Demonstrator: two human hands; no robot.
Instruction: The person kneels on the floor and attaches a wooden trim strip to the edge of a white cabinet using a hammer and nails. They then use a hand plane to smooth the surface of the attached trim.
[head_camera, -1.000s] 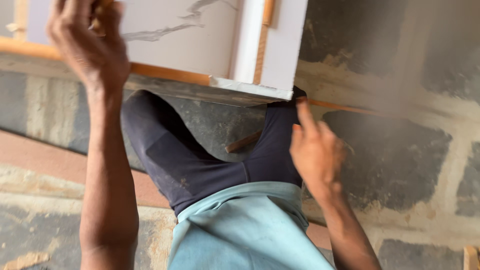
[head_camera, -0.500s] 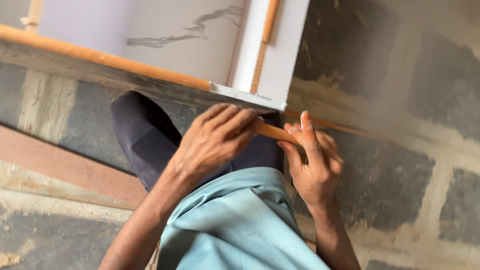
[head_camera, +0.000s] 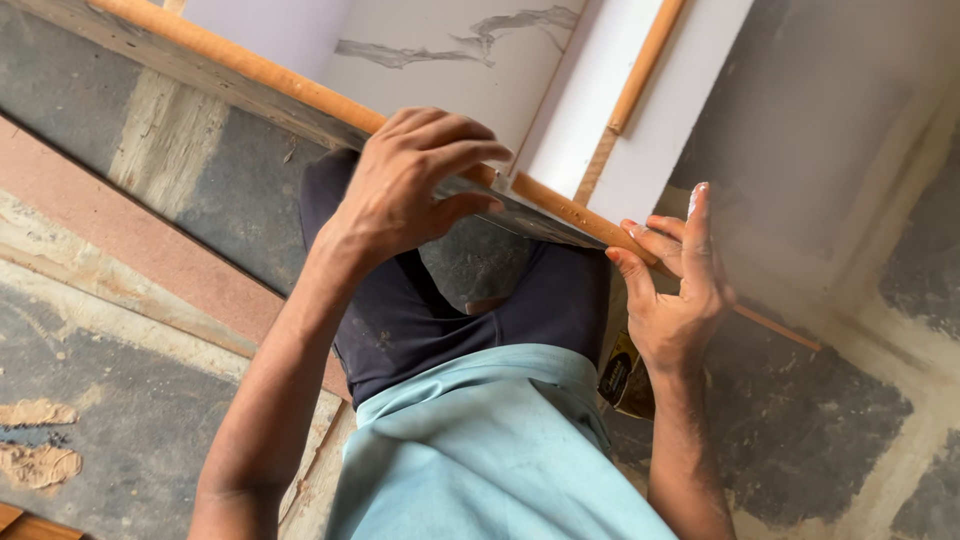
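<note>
A white panel with grey marble veining (head_camera: 450, 50) lies tilted before me, with an orange-brown edge strip (head_camera: 250, 70) running along its near edge. My left hand (head_camera: 415, 180) rests on that edge, fingers curled over the strip and pressing it. My right hand (head_camera: 675, 275) is at the panel's corner, fingers spread and pinching the free end of the strip (head_camera: 780, 325), which juts past the corner. A second wooden strip (head_camera: 645, 65) runs up the white side piece. My dark shorts and light blue shirt (head_camera: 480, 450) fill the lower middle.
The floor is grey stone slabs with pale mortar joints (head_camera: 850, 420). A reddish-brown board (head_camera: 130, 235) lies on the ground at left. A small dark and yellow packet (head_camera: 625, 375) sits by my right wrist. Sawdust patches (head_camera: 35, 450) lie at the lower left.
My left hand came down from the panel's upper left edge to the near edge strip by the corner. My right hand rose to the strip's end. The view shifted slightly.
</note>
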